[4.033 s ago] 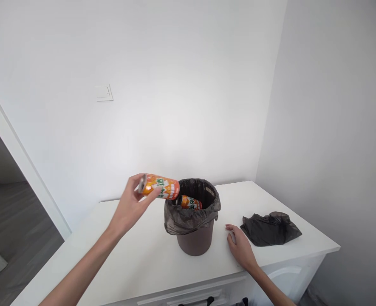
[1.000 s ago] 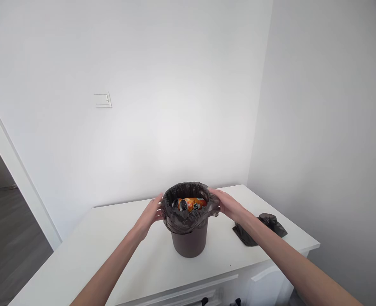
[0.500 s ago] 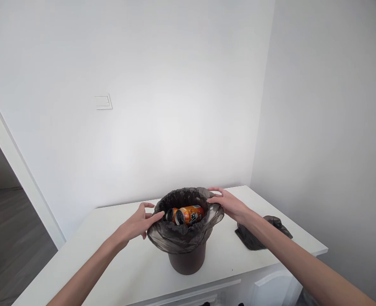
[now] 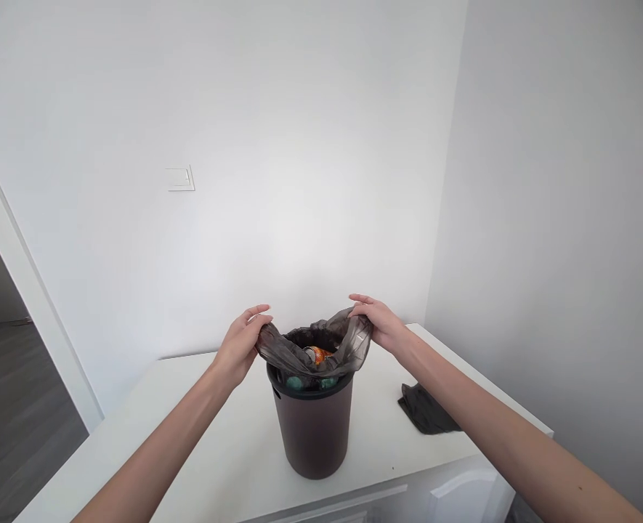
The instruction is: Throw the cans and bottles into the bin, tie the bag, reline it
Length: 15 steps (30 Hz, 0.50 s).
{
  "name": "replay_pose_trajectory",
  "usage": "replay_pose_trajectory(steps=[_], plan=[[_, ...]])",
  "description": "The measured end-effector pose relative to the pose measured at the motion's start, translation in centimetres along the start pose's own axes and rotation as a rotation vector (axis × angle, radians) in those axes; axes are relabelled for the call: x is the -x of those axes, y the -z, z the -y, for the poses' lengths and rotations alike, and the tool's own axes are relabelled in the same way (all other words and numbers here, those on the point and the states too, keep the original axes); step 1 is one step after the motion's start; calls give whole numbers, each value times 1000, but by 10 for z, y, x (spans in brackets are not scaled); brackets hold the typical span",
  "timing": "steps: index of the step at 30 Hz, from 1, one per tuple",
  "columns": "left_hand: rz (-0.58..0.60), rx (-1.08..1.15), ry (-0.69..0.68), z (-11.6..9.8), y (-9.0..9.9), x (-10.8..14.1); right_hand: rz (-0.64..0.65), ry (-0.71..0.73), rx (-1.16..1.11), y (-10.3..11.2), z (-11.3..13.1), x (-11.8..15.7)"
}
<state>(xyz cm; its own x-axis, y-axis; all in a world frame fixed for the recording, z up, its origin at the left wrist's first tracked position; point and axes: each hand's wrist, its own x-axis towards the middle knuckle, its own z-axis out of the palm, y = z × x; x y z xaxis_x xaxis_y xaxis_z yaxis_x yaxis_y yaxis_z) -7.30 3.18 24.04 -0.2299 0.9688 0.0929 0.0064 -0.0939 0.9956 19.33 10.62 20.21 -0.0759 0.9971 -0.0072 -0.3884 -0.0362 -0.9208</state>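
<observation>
A dark bin [image 4: 314,436] stands upright on the white cabinet top. Its black rim shows below a gathered, translucent black bag [image 4: 355,349] that rises out of the bin. My left hand [image 4: 243,341] is closed on the bag's left edge, and my right hand [image 4: 378,319] pinches the right edge. Inside the bag's mouth lies an orange can [image 4: 317,354], partly hidden by folds. Greenish shapes [image 4: 295,382] show through the plastic near the rim; what they are is unclear.
Another crumpled black bag [image 4: 426,412] lies on the cabinet top [image 4: 217,465] to the right, partly behind my right forearm. A white wall with a switch [image 4: 180,178] rises behind. A doorway is at the far left.
Both hands have moved up with the bag's edges. The bag no longer hangs over the bin's outside, so the rim and body now show. Less of the cans is visible.
</observation>
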Motion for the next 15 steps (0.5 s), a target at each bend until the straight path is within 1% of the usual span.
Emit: replay_pose_trajectory(steps=[3,8,12,15], plan=[[-28,41,-15,6,-7,-6,-36,-44,-36,-3,-2,-5],[-36,73,-45,13,-26,-15,-74,-90,-73,-13,-9,-15],[-103,124,-93,7,-35,-26,-107,-80,-72,-15,-6,-24],[-125,156,-146,-2,-33,-30,-86,-4,-79,-14,4,-27]])
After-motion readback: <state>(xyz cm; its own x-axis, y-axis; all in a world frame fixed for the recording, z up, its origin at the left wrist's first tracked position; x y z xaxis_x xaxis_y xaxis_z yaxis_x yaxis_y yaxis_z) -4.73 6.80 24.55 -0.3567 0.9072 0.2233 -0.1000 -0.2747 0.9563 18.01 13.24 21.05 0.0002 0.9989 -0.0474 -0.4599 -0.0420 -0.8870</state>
